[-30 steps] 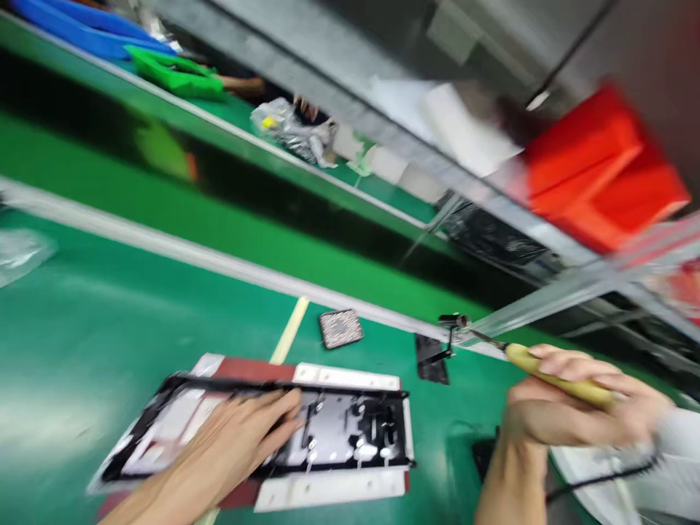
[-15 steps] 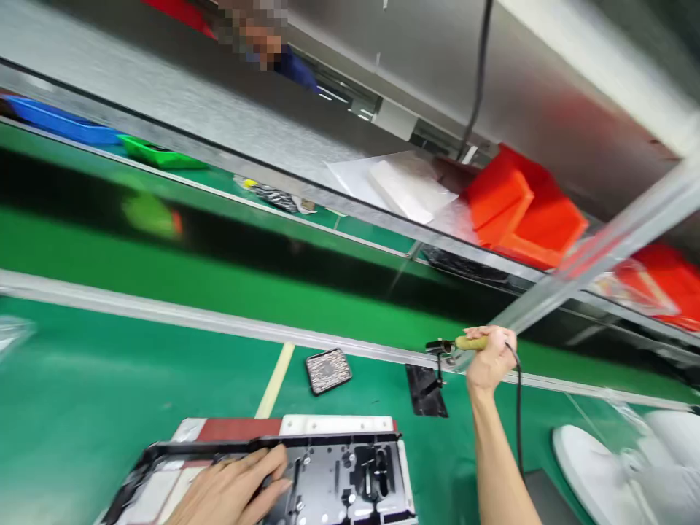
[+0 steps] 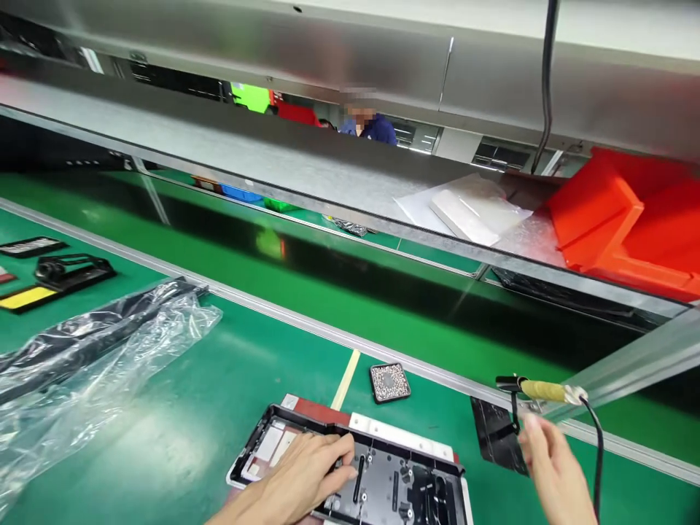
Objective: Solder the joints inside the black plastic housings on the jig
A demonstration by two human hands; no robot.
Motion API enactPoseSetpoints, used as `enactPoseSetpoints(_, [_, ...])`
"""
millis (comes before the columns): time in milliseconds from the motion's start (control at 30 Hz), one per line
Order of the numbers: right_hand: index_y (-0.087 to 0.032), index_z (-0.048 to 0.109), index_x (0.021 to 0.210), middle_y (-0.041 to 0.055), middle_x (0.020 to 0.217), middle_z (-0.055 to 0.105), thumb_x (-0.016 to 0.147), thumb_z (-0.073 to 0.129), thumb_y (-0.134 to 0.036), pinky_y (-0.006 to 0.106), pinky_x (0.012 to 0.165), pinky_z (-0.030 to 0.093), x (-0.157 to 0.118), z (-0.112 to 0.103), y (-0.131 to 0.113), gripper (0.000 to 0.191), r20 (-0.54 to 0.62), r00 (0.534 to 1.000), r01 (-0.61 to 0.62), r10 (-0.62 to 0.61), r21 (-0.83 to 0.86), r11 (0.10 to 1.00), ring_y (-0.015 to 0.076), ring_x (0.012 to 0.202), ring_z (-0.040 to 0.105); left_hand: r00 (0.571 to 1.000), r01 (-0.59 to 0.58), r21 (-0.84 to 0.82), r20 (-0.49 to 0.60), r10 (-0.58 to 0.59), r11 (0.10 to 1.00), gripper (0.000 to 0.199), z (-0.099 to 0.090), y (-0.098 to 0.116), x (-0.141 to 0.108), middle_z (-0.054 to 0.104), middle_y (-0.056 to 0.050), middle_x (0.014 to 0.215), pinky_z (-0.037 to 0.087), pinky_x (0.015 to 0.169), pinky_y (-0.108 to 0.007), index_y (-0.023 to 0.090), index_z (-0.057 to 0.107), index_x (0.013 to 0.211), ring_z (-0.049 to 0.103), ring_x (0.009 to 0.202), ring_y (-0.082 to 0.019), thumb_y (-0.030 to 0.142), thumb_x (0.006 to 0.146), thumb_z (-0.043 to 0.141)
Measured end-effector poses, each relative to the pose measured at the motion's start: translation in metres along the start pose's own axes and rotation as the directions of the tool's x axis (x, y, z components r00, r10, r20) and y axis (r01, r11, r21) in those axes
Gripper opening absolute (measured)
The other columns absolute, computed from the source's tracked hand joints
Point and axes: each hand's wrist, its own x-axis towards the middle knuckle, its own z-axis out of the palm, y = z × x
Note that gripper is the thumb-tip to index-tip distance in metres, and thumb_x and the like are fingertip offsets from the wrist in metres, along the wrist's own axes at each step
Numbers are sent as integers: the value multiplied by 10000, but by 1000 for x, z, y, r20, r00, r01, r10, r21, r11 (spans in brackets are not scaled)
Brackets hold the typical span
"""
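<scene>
A black plastic frame (image 3: 377,477) lies on a reddish board with white strips at the bottom centre. My left hand (image 3: 314,470) rests over its left part, fingers curled at the inner panel; whatever its fingertips hold is hidden. The yellow-handled tool (image 3: 542,390) with a black cord sits in a stand at the right, above a black pad (image 3: 495,434). Just below the handle, my right hand (image 3: 552,463) is off the tool, fingers bent and thumb near them, with nothing visible in it. A small square tray (image 3: 389,383) of metal bits stands behind the frame.
Clear plastic bags (image 3: 109,364) lie at the left, with black parts (image 3: 74,270) beyond. A metal shelf (image 3: 246,164) crosses above, holding a white packet (image 3: 464,215) and red bins (image 3: 617,219). A person in blue (image 3: 377,130) is in the background.
My right hand has let go of the yellow handle and dropped below it. The view has turned left and levelled, showing the bags. My left hand stays at the frame.
</scene>
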Motion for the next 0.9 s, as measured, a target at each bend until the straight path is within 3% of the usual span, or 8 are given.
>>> enactPoseSetpoints(100, [-285, 688, 930, 30, 803, 720, 899, 526, -571, 318, 626, 566, -44, 7, -13, 331, 346, 937, 50, -53, 16, 999, 232, 714, 698, 1000, 5, 34, 3, -5, 999, 144, -10, 5, 1, 693, 53, 816, 301, 618, -266, 262, 566, 924, 637, 718, -176, 397, 973, 560])
enactPoseSetpoints(200, [-285, 661, 972, 24, 937, 716, 963, 471, -487, 317, 765, 565, -76, 3, -37, 278, 584, 796, 149, -163, 73, 986, 206, 825, 692, 998, -27, 17, 61, 26, 999, 186, -22, 9, 1, 672, 42, 780, 269, 585, -255, 245, 568, 903, 608, 670, -163, 409, 984, 536])
enactPoseSetpoints(233, [-278, 651, 981, 23, 943, 705, 986, 442, -454, 318, 780, 556, -81, 1, -44, 273, 608, 775, 160, -173, 75, 984, 197, 828, 682, 996, -28, -5, 79, 28, 1000, 198, -25, 9, 1, 669, 35, 798, 273, 597, -253, 243, 567, 922, 608, 687, -164, 412, 1001, 502])
enactPoseSetpoints(367, [-259, 622, 1051, 23, 946, 659, 1008, 422, -421, 318, 781, 532, -92, -5, -61, 260, 624, 764, 195, -162, 15, 981, 176, 825, 652, 988, -26, -68, 147, 36, 997, 271, -30, 5, 4, 578, 35, 684, 244, 586, -255, 233, 550, 928, 556, 634, -171, 460, 1017, 430])
enactPoseSetpoints(500, [-269, 562, 1197, 37, 1029, 643, 975, 498, -454, 310, 771, 545, -107, -2, -60, 296, 637, 739, 308, -220, -29, 951, 170, 852, 659, 987, -12, -69, 158, 23, 998, 283, -31, 7, 2, 570, 31, 686, 229, 582, -254, 233, 546, 925, 538, 622, -168, 459, 1020, 405])
enactPoseSetpoints(600, [-237, 486, 1189, -32, 764, 596, 931, 533, -551, 265, 569, 502, -116, 11, -51, 410, 540, 832, 241, -125, -149, 959, 146, 586, 618, 992, 8, -53, 129, -1, 999, 257, -29, 11, 0, 587, 29, 700, 222, 583, -262, 241, 556, 925, 547, 630, -167, 455, 1009, 442])
enactPoseSetpoints(633, [-231, 454, 1209, -65, 675, 555, 928, 521, -574, 255, 521, 473, -117, 16, -48, 448, 543, 836, 203, -79, -172, 964, 141, 510, 587, 993, 14, -45, 117, -9, 999, 246, -28, 11, 0, 595, 30, 705, 217, 580, -265, 245, 557, 922, 552, 635, -167, 455, 1003, 460])
enactPoseSetpoints(900, [-266, 465, 1240, -70, 489, 525, 964, 400, -548, 286, 505, 402, -116, 51, -52, 401, 629, 777, 218, -19, -240, 946, 218, 437, 574, 997, 34, -38, 76, -31, 999, 212, -22, 9, -1, 658, 22, 821, 218, 593, -281, 250, 532, 921, 582, 697, -181, 425, 1012, 454])
